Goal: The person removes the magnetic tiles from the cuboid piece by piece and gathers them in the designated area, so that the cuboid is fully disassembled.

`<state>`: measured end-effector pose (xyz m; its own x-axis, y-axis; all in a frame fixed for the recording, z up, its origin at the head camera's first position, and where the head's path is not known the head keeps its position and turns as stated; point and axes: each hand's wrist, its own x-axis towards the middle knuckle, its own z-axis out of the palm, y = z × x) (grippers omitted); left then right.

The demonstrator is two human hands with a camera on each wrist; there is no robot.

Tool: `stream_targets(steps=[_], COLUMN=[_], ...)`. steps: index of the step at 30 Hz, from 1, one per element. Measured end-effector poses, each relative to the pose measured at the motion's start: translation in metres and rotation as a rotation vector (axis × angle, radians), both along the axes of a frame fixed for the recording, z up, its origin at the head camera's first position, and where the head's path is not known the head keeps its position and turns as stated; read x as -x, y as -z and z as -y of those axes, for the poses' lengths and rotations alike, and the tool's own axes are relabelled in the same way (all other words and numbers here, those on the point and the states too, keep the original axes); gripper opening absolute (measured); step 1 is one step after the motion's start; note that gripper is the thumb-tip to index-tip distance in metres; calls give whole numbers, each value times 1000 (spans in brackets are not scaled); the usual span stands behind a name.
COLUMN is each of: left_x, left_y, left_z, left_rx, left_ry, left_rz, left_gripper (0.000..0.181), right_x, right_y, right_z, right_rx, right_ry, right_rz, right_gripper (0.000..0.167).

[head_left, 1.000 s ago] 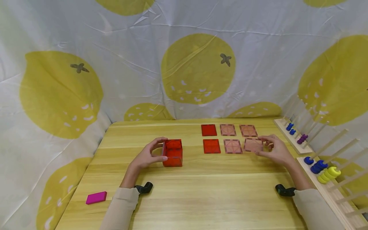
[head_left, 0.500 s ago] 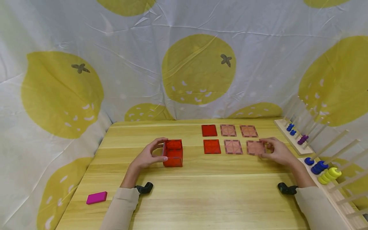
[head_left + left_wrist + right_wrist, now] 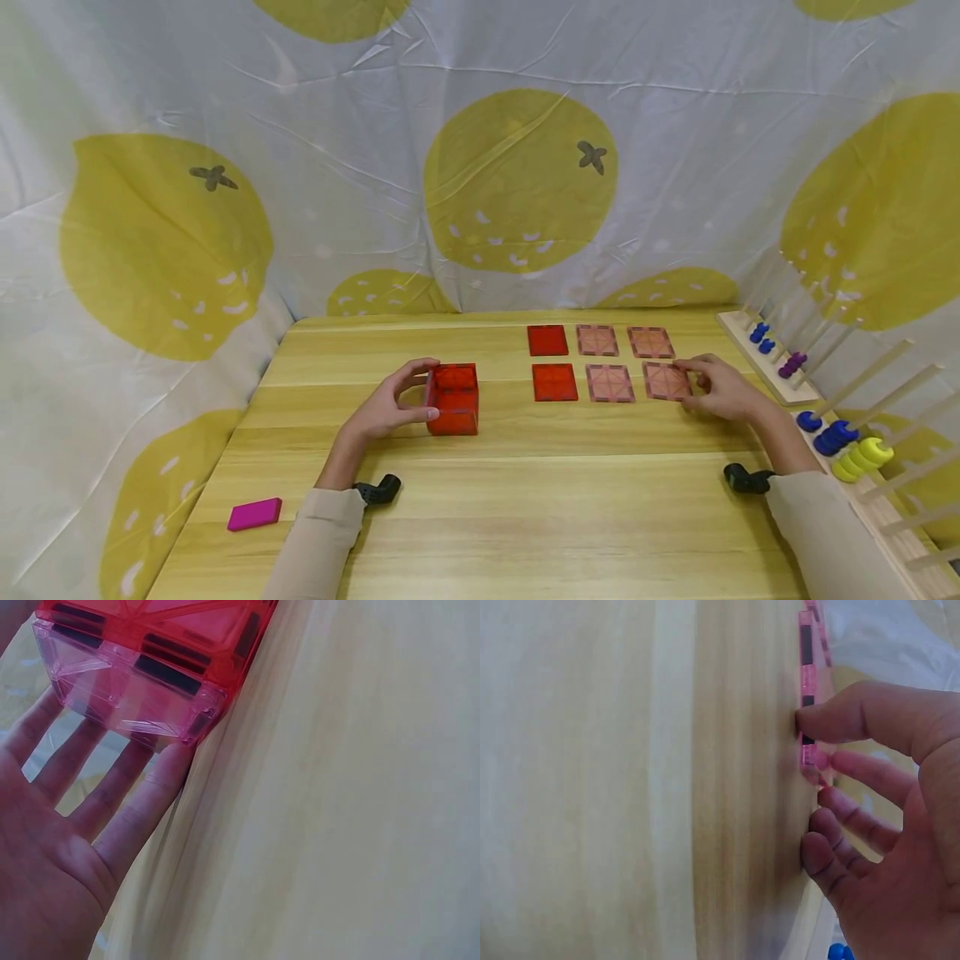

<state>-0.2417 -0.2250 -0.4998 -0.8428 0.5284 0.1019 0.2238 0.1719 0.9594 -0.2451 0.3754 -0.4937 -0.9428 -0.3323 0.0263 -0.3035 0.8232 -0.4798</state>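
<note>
My left hand point(image 3: 393, 402) holds the left side of an open-topped box of translucent magnetic tiles point(image 3: 453, 422), thumb at its near corner and a finger at its far corner. In the left wrist view, fingers touch the box's pink wall point(image 3: 124, 694). With thumb and fingers, my right hand point(image 3: 720, 393) pinches the right side of a pink magnetic tile point(image 3: 666, 381), which lies at or just above the table. The right wrist view shows that pink tile point(image 3: 807, 671) edge-on. Left of it lie a pink tile point(image 3: 610, 383) and a red tile point(image 3: 555, 382).
A back row has a red tile point(image 3: 547, 340) and two pink tiles point(image 3: 597, 340). Two wooden peg boards with coloured rings point(image 3: 835, 436) line the table's right side. A magenta block point(image 3: 255, 514) lies at front left. A lemon-print cloth point(image 3: 360, 200) hangs behind the table.
My right hand has shifted the pink tile slightly right, in line with the front row. The left hand and box have stayed in place.
</note>
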Motion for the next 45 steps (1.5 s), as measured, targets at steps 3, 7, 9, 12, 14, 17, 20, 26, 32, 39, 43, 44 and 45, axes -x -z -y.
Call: stream_targets(steps=[3, 7, 9, 12, 14, 17, 20, 26, 32, 39, 43, 44, 45], left_x=[1, 1, 2, 1, 1, 0, -1, -1, -1, -1, -2, -2, -2], left_y=[2, 2, 2, 1, 2, 1, -1, 0, 1, 2, 1, 1, 1], left_z=[2, 4, 5, 5, 4, 3, 2, 1, 1, 1, 1, 1, 1], left_rx=[3, 5, -6, -24, -26, -20, -8, 0, 14, 46, 57, 58, 58], left_ry=[8, -13, -28, -44, -53, -67, -88, -110, -90, -84, -80, -80, -81], left_rz=[-18, -16, 6, 46, 58, 52, 40, 33, 8, -21, -45, -45, -44], left_gripper=[71, 63, 59, 55, 53, 50, 48, 44, 45, 43, 43, 43, 43], right_x=[-1, -5, -8, -10, -12, -12, -12, -13, -13, -14, -15, -16, -16], right_y=[0, -3, -4, -5, -6, -8, -13, -26, -27, -27, -30, -30, -31], right_z=[-2, -1, 1, 5, 9, 19, 34, 73, 110, 156, 182, 188, 195], right_rx=[14, 80, 105, 125, 137, 174, 224, 332, 383, 465, 452, 449, 449], right_ry=[4, 22, 32, 51, 56, 52, 41, -4, -85, -171, -217, -230, -244], right_rz=[15, 29, 24, -7, -31, -72, -90, -89, -102, -55, -54, -54, -53], right_gripper=[74, 71, 68, 65, 63, 59, 56, 53, 50, 51, 48, 48, 48])
